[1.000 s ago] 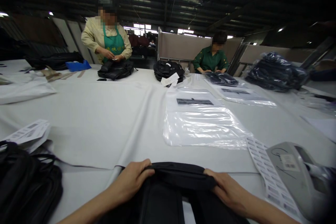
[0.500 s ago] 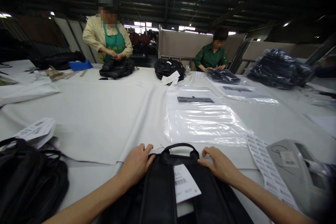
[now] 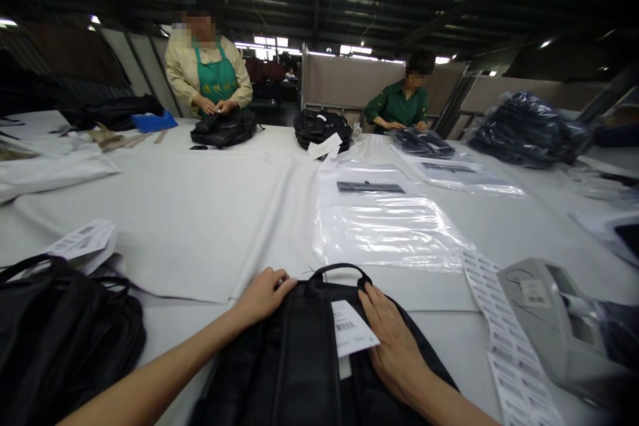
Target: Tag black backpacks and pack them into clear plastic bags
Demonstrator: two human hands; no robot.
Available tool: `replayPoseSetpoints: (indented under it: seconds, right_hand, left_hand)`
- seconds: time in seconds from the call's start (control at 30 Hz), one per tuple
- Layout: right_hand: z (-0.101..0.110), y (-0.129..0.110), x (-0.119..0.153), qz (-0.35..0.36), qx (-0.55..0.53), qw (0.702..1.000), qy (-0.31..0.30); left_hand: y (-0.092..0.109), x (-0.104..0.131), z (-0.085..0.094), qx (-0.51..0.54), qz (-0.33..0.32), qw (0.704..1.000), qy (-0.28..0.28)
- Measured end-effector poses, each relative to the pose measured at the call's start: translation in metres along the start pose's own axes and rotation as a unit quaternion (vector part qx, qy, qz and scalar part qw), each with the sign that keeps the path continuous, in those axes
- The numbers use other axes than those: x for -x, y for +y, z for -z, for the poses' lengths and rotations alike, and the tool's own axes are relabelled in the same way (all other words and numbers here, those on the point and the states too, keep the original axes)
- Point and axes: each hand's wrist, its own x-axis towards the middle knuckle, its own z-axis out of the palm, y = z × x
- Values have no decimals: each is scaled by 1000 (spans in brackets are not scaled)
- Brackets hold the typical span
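A black backpack (image 3: 304, 359) lies on the white table in front of me, its top handle (image 3: 342, 267) pointing away. A white hang tag (image 3: 349, 331) with a barcode rests on it. At the bag's upper left corner, my left hand (image 3: 264, 293) is closed, thumb and fingers pinching the edge. My right hand (image 3: 392, 339) lies on the upper right part with its fingers stretched out, fingertips by the base of the handle and beside the tag.
Black bags (image 3: 64, 326) are piled at the near left. Clear plastic bags (image 3: 384, 226) lie beyond the backpack. A label strip (image 3: 509, 333) and a grey device (image 3: 549, 319) are at the right. Two people stand across the table (image 3: 200, 213).
My right hand has moved left and down from the bag's corner onto its surface, flattening out. My left hand stays at the left corner. The view has shifted slightly.
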Motion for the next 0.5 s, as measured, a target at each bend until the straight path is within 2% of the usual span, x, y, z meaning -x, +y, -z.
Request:
replayPoseSetpoints:
  seconds: [0.07, 0.1, 0.17, 0.2, 0.27, 0.33, 0.4, 0.5]
  right_hand:
    - [3, 2, -3, 0, 7, 1000, 5]
    - [4, 2, -4, -1, 10, 1000, 5]
    - [5, 2, -5, 0, 12, 1000, -1]
    - [4, 1, -5, -1, 14, 1000, -4]
    - [2, 0, -5, -7, 14, 1000, -9]
    - [2, -1, -5, -19, 11, 1000, -11]
    - [8, 0, -9, -22, 4, 1000, -9]
    - [30, 0, -21, 22, -44, 999, -9]
  left_hand:
    - [24, 21, 20, -8, -40, 998, 42]
    - [36, 36, 27, -21, -87, 994, 60]
    - [55, 73, 29, -83, -234, 968, 26]
    - [60, 91, 22, -118, -310, 943, 8]
    - [59, 123, -1, -193, -376, 906, -4]
    - [50, 144, -30, -263, -393, 881, 1]
    - [39, 154, -52, -304, -401, 864, 21]
    - [31, 156, -65, -320, -411, 851, 62]
